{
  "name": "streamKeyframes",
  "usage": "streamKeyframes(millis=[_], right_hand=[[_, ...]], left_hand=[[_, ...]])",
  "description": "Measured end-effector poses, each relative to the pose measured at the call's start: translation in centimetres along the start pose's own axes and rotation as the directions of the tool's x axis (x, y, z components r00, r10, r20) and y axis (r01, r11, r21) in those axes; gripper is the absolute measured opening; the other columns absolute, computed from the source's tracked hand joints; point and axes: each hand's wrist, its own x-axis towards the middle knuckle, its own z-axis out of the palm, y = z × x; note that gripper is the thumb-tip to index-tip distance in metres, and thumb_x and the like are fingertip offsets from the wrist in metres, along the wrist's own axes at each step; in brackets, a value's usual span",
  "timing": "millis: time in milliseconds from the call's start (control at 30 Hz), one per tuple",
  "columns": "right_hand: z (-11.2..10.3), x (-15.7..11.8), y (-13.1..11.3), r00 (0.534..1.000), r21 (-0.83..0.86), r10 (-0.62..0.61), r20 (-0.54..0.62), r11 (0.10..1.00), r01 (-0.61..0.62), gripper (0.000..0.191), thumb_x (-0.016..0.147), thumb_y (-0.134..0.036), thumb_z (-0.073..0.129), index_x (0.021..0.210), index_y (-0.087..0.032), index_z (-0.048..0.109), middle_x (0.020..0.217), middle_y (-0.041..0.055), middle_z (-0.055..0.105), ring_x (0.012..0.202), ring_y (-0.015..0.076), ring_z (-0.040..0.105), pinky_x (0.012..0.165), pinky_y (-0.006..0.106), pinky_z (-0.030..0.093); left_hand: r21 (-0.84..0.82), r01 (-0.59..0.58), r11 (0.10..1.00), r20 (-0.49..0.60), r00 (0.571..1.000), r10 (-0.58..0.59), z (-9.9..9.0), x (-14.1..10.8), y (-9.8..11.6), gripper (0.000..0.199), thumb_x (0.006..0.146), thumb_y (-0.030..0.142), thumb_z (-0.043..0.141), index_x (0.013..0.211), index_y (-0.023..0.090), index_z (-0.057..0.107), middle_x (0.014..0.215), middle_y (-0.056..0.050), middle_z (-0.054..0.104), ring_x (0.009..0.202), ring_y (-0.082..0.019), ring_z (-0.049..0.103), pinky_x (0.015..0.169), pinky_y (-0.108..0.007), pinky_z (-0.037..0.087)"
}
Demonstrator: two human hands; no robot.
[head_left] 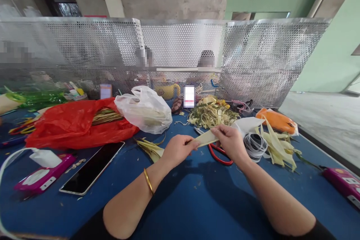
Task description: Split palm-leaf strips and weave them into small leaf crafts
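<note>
Between my two hands stretches a pale, flat corn husk strip (207, 138), held above the blue table. My left hand (180, 150) pinches its left end between thumb and fingers. At the other end, my right hand (229, 138) grips it with bent fingers. Beneath the strip lie red-handled scissors (221, 154), partly hidden by my right hand. A spool of white-grey cord or wire (255, 147) sits just right of that hand, next to loose pale husks (278, 144). More husk strips (149, 148) lie beyond my left wrist.
A heap of husk scraps (212, 114) stands behind my hands. Left are a red plastic bag (75, 125), a white plastic bag (144, 110), a dark phone (92, 168) and a purple power strip (45, 176). An orange bag (277, 120) lies right. A perforated metal screen (182, 41) closes the back.
</note>
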Motion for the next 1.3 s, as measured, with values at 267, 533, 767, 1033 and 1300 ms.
streamKeyframes(millis=[267,533,767,1033,1300], right_hand=[[-3.9,1.8,-0.9,0.981,-0.368,-0.178,-0.077,0.92,0.138,0.036,0.096,-0.039,0.036,0.098,-0.024,0.068,0.08,0.0038,0.07,0.067,0.0177,0.063,0.056,0.026,0.041],[-11.2,8.6,4.7,0.995,-0.894,-0.082,-0.06,0.448,-0.017,0.012,0.067,-0.008,0.063,0.069,-0.016,0.071,0.078,0.0132,0.065,0.076,0.023,0.062,0.063,0.031,0.038],[-12.9,9.0,3.7,0.845,-0.859,-0.371,-0.385,0.478,-0.182,0.024,0.084,-0.02,0.045,0.092,-0.009,0.064,0.119,0.0263,0.056,0.113,0.0378,0.049,0.089,0.05,0.036],[-5.9,3.9,-2.9,0.784,-0.748,-0.615,-0.081,0.558,0.361,0.007,0.076,-0.024,0.048,0.069,-0.024,0.046,0.067,0.0059,0.058,0.072,0.0238,0.056,0.073,0.035,0.045],[0.5,1.5,-1.0,0.94,-0.524,-0.312,-0.14,0.828,0.197,0.027,0.076,-0.017,0.041,0.098,-0.02,0.055,0.074,0.0035,0.063,0.062,0.02,0.057,0.056,0.027,0.039]], left_hand=[[-0.033,0.058,0.998,-0.067,0.996,-0.06,0.4,0.0,0.2,0.032,0.08,0.042,0.053,0.058,0.02,0.059,0.05,0.001,0.061,0.048,-0.015,0.059,0.053,-0.023,0.04],[-0.083,0.072,0.994,-0.098,0.992,-0.08,0.5,0.5,-0.4,0.029,0.078,0.041,0.053,0.06,0.02,0.059,0.06,-0.001,0.068,0.049,-0.015,0.062,0.053,-0.023,0.042],[-0.134,0.129,0.983,-0.131,0.98,-0.146,0.4,0.9,-0.8,0.027,0.076,0.039,0.054,0.058,0.02,0.059,0.058,-0.001,0.067,0.048,-0.015,0.06,0.052,-0.024,0.041],[-0.189,0.135,0.973,-0.17,0.971,-0.168,1.0,1.0,-1.3,0.026,0.078,0.037,0.052,0.059,0.019,0.059,0.058,0.0,0.067,0.046,-0.012,0.058,0.05,-0.022,0.04],[-0.134,0.152,0.979,-0.152,0.973,-0.172,0.8,0.7,-0.9,0.026,0.077,0.037,0.052,0.06,0.02,0.061,0.06,-0.001,0.068,0.05,-0.014,0.061,0.054,-0.024,0.041]])
